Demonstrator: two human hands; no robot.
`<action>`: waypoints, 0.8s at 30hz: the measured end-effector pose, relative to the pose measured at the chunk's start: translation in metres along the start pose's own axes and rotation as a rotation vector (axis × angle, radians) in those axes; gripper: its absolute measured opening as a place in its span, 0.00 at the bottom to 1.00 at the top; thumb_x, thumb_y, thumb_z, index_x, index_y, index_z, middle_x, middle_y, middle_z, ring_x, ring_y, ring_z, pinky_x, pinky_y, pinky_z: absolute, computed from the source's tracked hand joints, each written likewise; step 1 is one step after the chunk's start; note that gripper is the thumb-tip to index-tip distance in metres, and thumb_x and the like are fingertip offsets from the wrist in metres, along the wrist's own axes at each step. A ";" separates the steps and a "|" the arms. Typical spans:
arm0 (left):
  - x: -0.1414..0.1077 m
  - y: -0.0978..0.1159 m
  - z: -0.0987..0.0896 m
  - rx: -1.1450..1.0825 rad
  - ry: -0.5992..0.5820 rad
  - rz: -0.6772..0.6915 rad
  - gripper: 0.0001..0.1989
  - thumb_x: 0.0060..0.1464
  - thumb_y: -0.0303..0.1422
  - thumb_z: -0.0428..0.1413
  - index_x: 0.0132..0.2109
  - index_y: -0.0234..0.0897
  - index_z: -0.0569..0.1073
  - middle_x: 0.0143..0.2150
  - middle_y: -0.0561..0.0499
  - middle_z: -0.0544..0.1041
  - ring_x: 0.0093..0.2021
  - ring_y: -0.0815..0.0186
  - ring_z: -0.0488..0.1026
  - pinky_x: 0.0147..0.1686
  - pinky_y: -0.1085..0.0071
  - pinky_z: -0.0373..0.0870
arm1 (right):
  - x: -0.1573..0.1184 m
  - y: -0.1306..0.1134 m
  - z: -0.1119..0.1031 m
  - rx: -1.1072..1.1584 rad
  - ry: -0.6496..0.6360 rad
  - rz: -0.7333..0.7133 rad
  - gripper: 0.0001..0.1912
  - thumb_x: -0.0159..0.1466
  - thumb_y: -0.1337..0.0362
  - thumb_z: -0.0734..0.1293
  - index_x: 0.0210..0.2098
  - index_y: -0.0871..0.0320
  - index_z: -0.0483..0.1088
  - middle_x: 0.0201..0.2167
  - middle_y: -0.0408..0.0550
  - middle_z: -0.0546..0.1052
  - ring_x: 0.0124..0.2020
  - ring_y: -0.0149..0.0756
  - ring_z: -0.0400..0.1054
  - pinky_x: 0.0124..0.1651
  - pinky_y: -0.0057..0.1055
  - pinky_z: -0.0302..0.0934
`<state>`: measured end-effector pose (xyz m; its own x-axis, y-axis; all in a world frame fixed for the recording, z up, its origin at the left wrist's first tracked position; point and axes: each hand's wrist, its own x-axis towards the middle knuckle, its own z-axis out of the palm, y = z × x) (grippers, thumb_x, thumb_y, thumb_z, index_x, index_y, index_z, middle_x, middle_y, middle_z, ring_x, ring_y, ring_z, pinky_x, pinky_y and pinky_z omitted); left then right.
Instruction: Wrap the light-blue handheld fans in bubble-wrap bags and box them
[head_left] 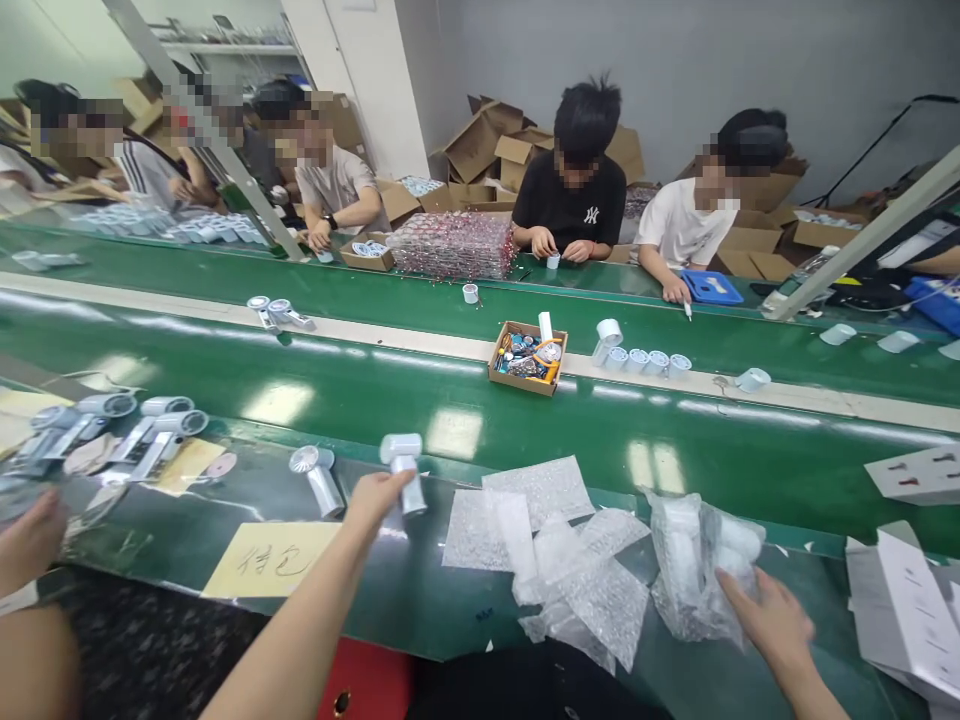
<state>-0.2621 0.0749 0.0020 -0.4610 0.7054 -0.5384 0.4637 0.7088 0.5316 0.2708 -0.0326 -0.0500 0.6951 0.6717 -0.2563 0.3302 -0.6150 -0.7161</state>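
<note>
My left hand (381, 497) grips the handle of a pale handheld fan (403, 450), which stands near the far edge of the bench. Just left of it, another handheld fan (315, 478) lies on the bench. My right hand (776, 615) has its fingers around the lower part of a bubble-wrapped fan (735, 545); part of that grip is hidden. Against it rests a second bubble-wrapped fan (681, 560). Between my hands, loose bubble-wrap sheets (574, 560) lie in an overlapping pile.
Several fans (161, 430) lie at the left, near a co-worker's hand (34, 540). A handwritten yellow paper (266, 560) is in front. White boxes (904, 610) stand right. Across the green conveyor (360, 390) are a parts box (525, 360) and seated people.
</note>
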 end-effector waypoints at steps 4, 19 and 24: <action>-0.083 0.017 0.096 -0.245 -0.241 0.138 0.25 0.46 0.55 0.55 0.30 0.34 0.74 0.29 0.46 0.78 0.29 0.61 0.74 0.30 0.68 0.70 | -0.055 -0.074 0.044 0.359 -0.223 0.053 0.29 0.49 0.45 0.72 0.45 0.55 0.70 0.47 0.55 0.77 0.53 0.57 0.69 0.56 0.51 0.62; -0.058 -0.042 0.105 0.066 0.032 0.104 0.12 0.47 0.28 0.57 0.22 0.40 0.61 0.26 0.49 0.72 0.39 0.53 0.75 0.41 0.62 0.65 | -0.126 -0.103 0.064 0.826 -0.981 0.611 0.20 0.49 0.61 0.81 0.36 0.60 0.73 0.27 0.43 0.79 0.30 0.34 0.76 0.34 0.30 0.71; -0.081 -0.029 0.098 -0.071 0.039 0.302 0.06 0.51 0.30 0.53 0.30 0.40 0.61 0.28 0.55 0.70 0.36 0.63 0.72 0.40 0.70 0.67 | -0.133 -0.099 0.056 0.831 -1.023 0.627 0.18 0.49 0.62 0.80 0.34 0.59 0.72 0.26 0.43 0.79 0.29 0.35 0.76 0.32 0.29 0.71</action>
<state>-0.1645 -0.0034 -0.0337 -0.3400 0.8826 -0.3247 0.5304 0.4651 0.7088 0.1096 -0.0375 0.0184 -0.2820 0.6015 -0.7475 -0.5532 -0.7385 -0.3856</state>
